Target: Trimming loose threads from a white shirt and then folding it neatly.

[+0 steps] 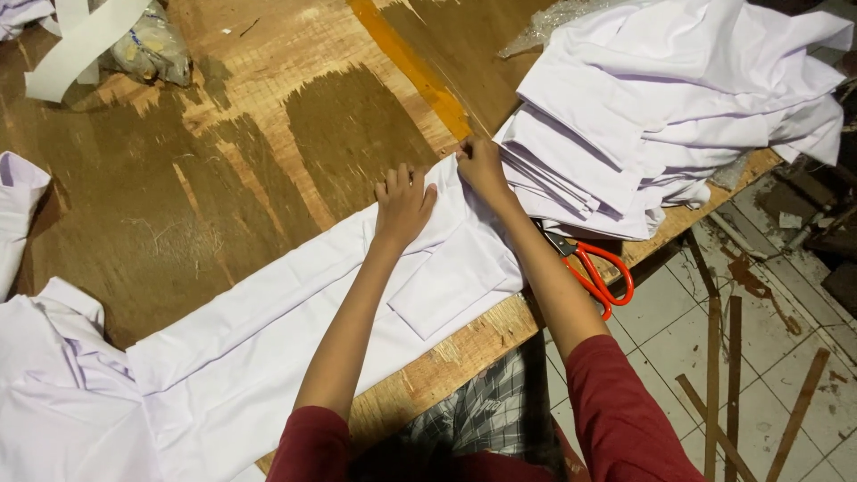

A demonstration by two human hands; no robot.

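- The white shirt (295, 330) lies flat along the near edge of the wooden table (223, 161), its pocket facing up.
- The left hand (403, 207) rests on the shirt, palm down, fingers spread, grasping nothing.
- The right hand (482, 170) pinches the shirt's far end, just beside the stack of folded white shirts (669, 107).
- Orange-handled scissors (596, 272) lie at the table edge under that stack.
- A crumpled clear plastic bag (152, 45) sits at the far left, with a white strip (80, 45) across it.
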